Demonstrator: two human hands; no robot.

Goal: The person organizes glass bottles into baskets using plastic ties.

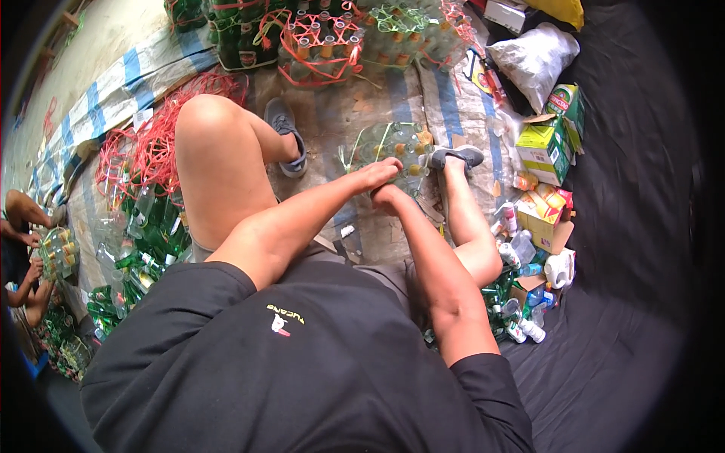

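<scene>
A bundle of clear glass bottles point(398, 138) lies on the ground between my feet, bound with pale green plastic strapping point(383, 139). At its near edge my left hand point(380, 174) is closed, its fingers curled over towards the right. Just below it, almost touching, my right hand point(388, 197) is closed too. What the fingers pinch is too small and too hidden to make out. My right shoe point(458, 157) rests against the bundle's right side, and my left shoe point(286, 137) is planted further left.
Strapped bottle bundles point(320, 49) stand at the back. Red plastic strapping point(158, 147) and loose green bottles point(155, 226) are heaped at left. Cartons point(545, 147), a white sack point(536, 62) and plastic containers point(560, 269) line the right. Another person's hands point(34, 264) hold a bottle bundle point(59, 253) at far left.
</scene>
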